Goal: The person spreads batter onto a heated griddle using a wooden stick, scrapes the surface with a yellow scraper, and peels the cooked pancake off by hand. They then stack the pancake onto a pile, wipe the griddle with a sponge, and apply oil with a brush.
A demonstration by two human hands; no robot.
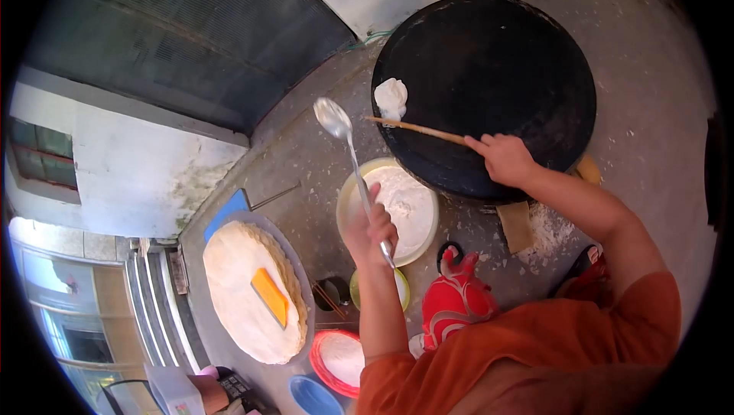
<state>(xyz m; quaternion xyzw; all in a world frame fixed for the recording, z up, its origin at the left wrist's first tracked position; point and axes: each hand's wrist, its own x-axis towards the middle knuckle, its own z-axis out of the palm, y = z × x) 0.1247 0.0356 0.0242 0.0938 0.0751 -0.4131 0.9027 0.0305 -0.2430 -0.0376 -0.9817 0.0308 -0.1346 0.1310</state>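
Observation:
My left hand is wrapped round the handle of a long metal spoon, whose bowl is raised above the floor. Below that hand is a pale bowl of white batter. My right hand grips a thin wooden stick over the large round black griddle. The stick's tip is beside a lump of white batter at the griddle's left edge; whether they touch I cannot tell.
A stack of flatbreads with a yellow scraper stands at the left. Near it are a red basin, a blue basin and a small green-rimmed bowl. Cardboard lies under the griddle's near edge.

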